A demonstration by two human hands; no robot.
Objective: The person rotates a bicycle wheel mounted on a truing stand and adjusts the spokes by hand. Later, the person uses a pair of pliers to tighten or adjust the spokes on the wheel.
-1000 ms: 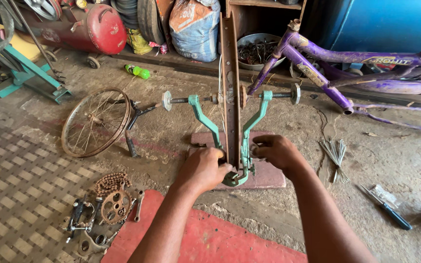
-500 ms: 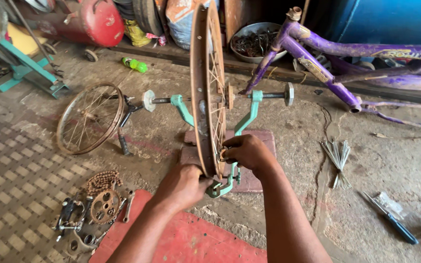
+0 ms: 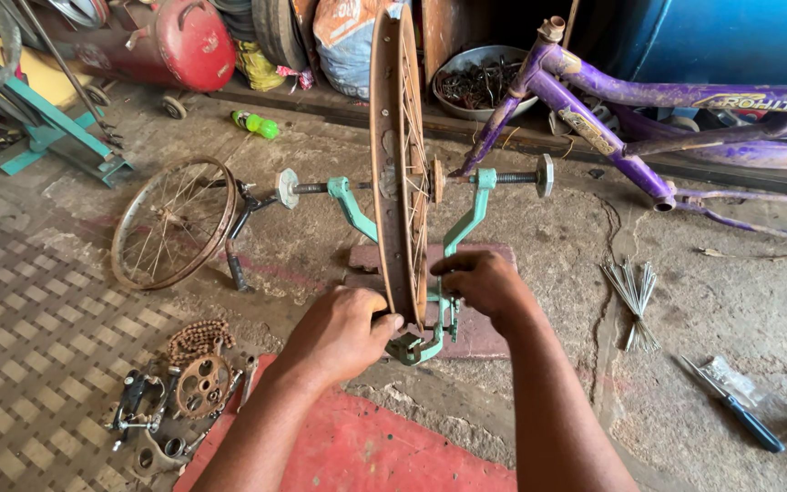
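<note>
A rusty brown bicycle wheel rim with thin spokes stands upright, edge-on to me, held by its axle in a green truing stand. My left hand grips the rim's lower left edge, thumb against it. My right hand reaches in from the right at the rim's bottom, fingers pinched on something near the spokes by the stand's arm; what they pinch is hidden.
A second spoked wheel lies to the left. Chain, sprocket and small parts are at lower left. Loose spokes and a screwdriver lie at the right. A purple bicycle frame lies behind, a red canister far left.
The view has shifted so the wheel sits more to the right. Both hands stay at the rim's bottom; my right hand has moved closer against the spokes.
</note>
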